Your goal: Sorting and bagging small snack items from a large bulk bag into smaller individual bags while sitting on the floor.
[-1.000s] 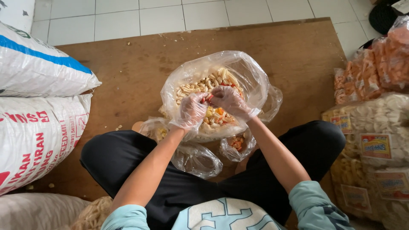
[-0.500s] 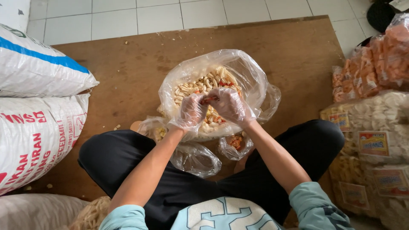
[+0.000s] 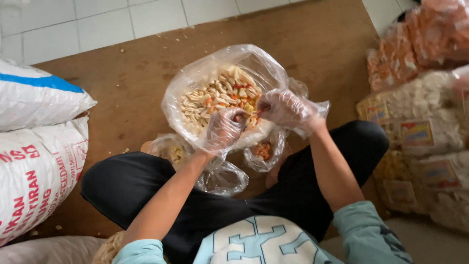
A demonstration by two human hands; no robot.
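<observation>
The left hand point(image 3: 225, 128), in a thin clear glove, pinches the near rim of the large clear plastic bag of pale and orange crackers point(image 3: 220, 95), holding its mouth open on the brown floor board point(image 3: 312, 44). The gloved right hand point(image 3: 286, 108) grips the rim opposite. Smaller clear bags point(image 3: 222, 177) crowd between the knees; white woven sacks point(image 3: 39, 146) stand left, packed snack bags point(image 3: 420, 132) right.

Left hand point(image 3: 224, 128) and right hand point(image 3: 283, 108): fingertips meet inside the clear bag point(image 3: 215, 73), so what they pinch is hidden. Snack pieces point(image 3: 215, 98) beyond the fingers too small to identify. Small bags point(image 3: 224, 178) below the fingers partly covered. Stacked packets point(image 3: 420, 132), right of the fingers, blurred and cut by the edge.
</observation>
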